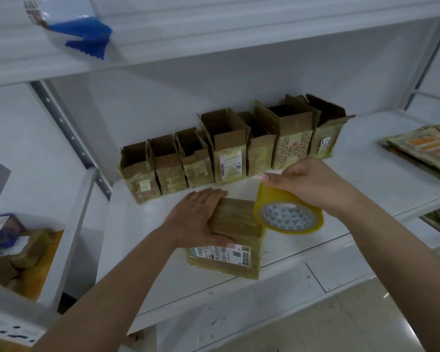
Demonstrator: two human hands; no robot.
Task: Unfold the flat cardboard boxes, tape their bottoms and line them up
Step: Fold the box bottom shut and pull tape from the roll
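Note:
A small cardboard box [235, 232] with a shipping label stands bottom side up near the front edge of the white shelf [353, 174]. My left hand [196, 219] grips its left side, fingers over the far edge and thumb on the near face. My right hand [308, 184] holds a roll of yellowish clear tape [287, 217] just right of the box, against its top right corner. Behind them, a row of several unfolded boxes [226, 151] stands along the back of the shelf with top flaps open.
A stack of flat cardboard boxes [424, 148] lies at the shelf's right end. An upper shelf [214, 29] carries a blue and white bag [69, 24]. At the lower left, a side shelf holds more parcels [18, 247]. The floor shows below the shelf front.

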